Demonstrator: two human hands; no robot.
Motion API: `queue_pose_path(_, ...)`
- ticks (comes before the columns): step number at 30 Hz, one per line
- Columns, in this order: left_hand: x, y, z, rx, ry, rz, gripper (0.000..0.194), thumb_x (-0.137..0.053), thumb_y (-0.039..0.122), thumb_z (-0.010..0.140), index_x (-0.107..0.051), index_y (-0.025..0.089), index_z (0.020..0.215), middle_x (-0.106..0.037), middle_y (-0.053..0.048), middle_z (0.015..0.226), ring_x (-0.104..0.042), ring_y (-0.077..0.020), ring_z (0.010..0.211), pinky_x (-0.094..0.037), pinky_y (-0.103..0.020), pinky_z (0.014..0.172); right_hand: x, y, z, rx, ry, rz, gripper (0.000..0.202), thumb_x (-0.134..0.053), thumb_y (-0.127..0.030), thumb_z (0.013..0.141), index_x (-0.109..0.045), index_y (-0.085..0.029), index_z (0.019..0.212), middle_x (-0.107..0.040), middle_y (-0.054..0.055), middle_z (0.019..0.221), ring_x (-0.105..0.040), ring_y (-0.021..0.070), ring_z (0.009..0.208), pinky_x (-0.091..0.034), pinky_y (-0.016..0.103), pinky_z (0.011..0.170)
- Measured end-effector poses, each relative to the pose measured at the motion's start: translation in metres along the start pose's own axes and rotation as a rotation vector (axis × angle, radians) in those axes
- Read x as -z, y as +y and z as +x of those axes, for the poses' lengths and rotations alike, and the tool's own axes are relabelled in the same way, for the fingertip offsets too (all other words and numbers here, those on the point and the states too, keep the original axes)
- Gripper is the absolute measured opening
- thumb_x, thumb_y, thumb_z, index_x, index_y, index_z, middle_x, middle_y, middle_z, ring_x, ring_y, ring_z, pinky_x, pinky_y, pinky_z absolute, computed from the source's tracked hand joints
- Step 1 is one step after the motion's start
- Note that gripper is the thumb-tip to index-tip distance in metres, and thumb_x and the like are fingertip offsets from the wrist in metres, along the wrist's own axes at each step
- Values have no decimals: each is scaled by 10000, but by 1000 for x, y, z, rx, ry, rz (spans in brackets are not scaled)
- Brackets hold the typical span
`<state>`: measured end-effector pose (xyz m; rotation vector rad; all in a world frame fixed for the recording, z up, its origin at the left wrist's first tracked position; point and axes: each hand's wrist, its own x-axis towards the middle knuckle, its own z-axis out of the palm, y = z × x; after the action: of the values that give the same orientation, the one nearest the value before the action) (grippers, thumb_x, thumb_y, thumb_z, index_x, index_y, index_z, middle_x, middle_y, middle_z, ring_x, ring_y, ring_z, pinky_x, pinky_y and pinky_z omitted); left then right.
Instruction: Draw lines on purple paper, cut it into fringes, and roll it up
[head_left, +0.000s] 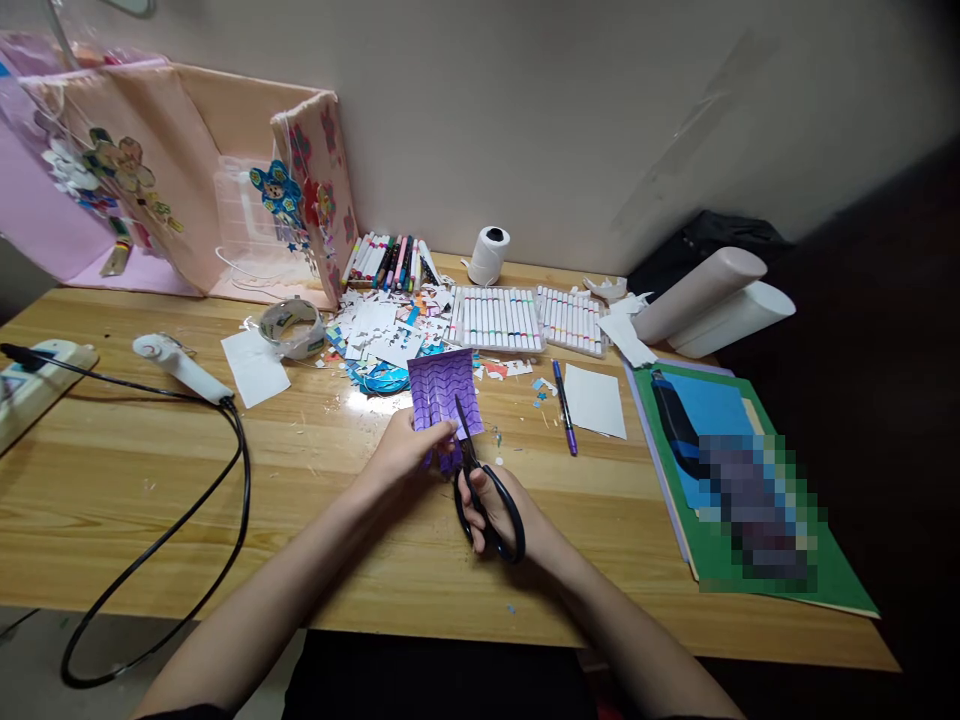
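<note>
Near the centre of the frame, above the worktop (337,580), the person's left hand (399,445) grips a purple patterned sheet (442,385) between its fingers, while the right hand (517,505) has its fingers wrapped through the handles of black scissors (468,452), whose blades point up at the sheet. Paper scraps (379,330) lie in a heap at upper centre, with boxed markers (501,320) just beside them; right of centre, a purple pen (564,408) lies beside a white paper square (596,402).

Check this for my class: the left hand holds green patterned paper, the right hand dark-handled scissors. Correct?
The colour is wrong: in the head view, the left hand holds purple patterned paper, and the right hand dark-handled scissors.
</note>
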<state>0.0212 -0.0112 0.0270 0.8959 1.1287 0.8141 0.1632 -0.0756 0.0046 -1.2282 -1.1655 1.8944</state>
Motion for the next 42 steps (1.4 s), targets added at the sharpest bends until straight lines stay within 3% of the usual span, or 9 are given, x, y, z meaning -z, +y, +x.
queue_pose_path(7,2,3,2,22,-13,-7,281,-729,378,627,-580,148,684,-601,-10,605,-538,-119,525,-411,-227,518,4,7,2,-11,20,-1,652,-431,-833,703,-463,-182,717,-398,-89,418,-476,90,303,-337,161,294)
queue_pose_path(14,12,9,9,-156,187,127,305,-708,429,655,-582,151,663,-614,-1,631,-532,-129,561,-414,-228,536,4,2,-1,-7,-40,-27,683,-409,-867,669,-441,-185,693,-390,-86,416,-463,83,301,-336,158,296)
queue_pose_path(17,13,8,10,-185,212,156,314,-712,439,643,-595,151,685,-629,-7,651,-547,-141,582,-422,-236,556,2,2,-2,-6,-61,-30,699,-395,-878,664,-441,-182,707,-390,-84,428,-459,82,309,-337,159,302)
queue_pose_path(21,13,9,8,-195,206,189,323,-703,446,626,-566,155,656,-615,-5,635,-537,-141,569,-413,-238,546,4,6,-5,46,-105,-43,715,-319,-868,712,-466,-171,778,-417,-69,491,-478,78,361,-369,167,355)
queue_pose_path(26,11,14,5,-183,113,206,297,-696,407,602,-543,154,624,-557,21,577,-496,-118,536,-410,-227,538,6,14,-5,84,-135,-36,725,-258,-853,745,-471,-166,834,-447,-51,546,-518,91,421,-419,195,425)
queue_pose_path(32,9,12,5,-178,115,205,286,-688,402,602,-547,153,624,-552,24,589,-487,-113,537,-393,-220,532,1,21,1,79,-76,7,675,-322,-839,748,-451,-177,770,-415,-72,497,-514,90,377,-407,182,388)
queue_pose_path(37,10,15,5,-165,134,173,297,-691,398,582,-513,161,578,-519,32,547,-459,-102,507,-376,-219,512,-4,18,3,45,-37,23,671,-422,-860,672,-430,-191,723,-377,-93,445,-455,84,312,-357,173,315)
queue_pose_path(42,9,11,5,-122,63,138,286,-707,386,580,-560,146,632,-569,9,589,-499,-114,540,-400,-226,533,-3,11,-1,107,-41,-40,730,-309,-884,688,-458,-177,792,-439,-57,527,-507,87,398,-409,191,407)
